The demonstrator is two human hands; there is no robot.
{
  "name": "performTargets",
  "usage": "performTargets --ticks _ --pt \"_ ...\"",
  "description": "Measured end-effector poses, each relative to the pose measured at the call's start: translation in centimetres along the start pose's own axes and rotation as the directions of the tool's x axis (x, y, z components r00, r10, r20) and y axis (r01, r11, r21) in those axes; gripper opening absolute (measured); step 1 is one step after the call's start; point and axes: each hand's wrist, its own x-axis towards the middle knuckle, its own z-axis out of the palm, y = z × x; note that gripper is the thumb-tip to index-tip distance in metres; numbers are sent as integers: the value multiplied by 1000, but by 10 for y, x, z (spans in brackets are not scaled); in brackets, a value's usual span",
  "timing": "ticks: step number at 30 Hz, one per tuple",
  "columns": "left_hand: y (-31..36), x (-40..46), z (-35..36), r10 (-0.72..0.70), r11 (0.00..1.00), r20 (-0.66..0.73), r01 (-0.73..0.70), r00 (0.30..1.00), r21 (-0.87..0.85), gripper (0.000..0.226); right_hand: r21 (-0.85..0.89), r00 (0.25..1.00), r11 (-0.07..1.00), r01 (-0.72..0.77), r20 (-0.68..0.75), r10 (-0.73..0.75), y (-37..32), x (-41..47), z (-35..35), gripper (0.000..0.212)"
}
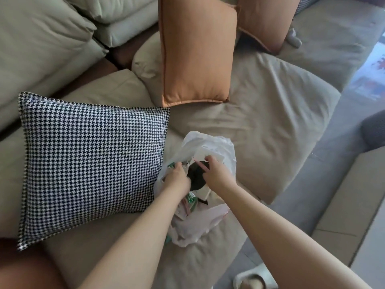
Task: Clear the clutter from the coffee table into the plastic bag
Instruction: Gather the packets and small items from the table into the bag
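Both hands reach into a white plastic bag lying on a beige sofa, just right of a houndstooth cushion. Left hand curls around the bag's near edge; right hand pinches a pink pen. Inside sit a black object, white boxes and green-printed packets; no writing is legible.

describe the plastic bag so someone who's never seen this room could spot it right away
Start at the big beige sofa and find the black-and-white houndstooth cushion lying on its seat. Just right of that cushion sits the plastic bag, with both hands in its mouth. It alone is thin, crinkled, translucent white, with clutter showing inside.
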Motion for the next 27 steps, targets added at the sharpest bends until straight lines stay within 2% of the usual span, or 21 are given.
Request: performTargets --ticks 3,7,13,19,22,25,27 --pt "2 0 0 9 1000 -11 -9 1000 -2 50 -27 1000 1000 9 1 -9 3 1 1 60" --pt "3 1 1 63 997 -32 -64 997 -43 45 -59 999 997 39 3 -39 4 3 0 63" --pt "8 0 2 120 991 -52 -123 991 -49 54 -186 992 974 127 20 -126 8 7 6 61" --pt "-7 -9 17 170 985 -13 -170 985 -21 59 -224 991 966 128 -12 -134 17 -4 18 45" --pt "-20 -23 26 182 983 8 -182 983 5 56 -234 993 965 121 26 -118 22 -18 18 47" --pt "-32 -41 38 199 979 25 -200 980 36 48 -265 987 952 154 78 -138 29 -39 26 62" --pt "-38 -53 47 220 974 15 -220 975 50 43 -270 989 953 137 91 -117 36 -54 34 55"
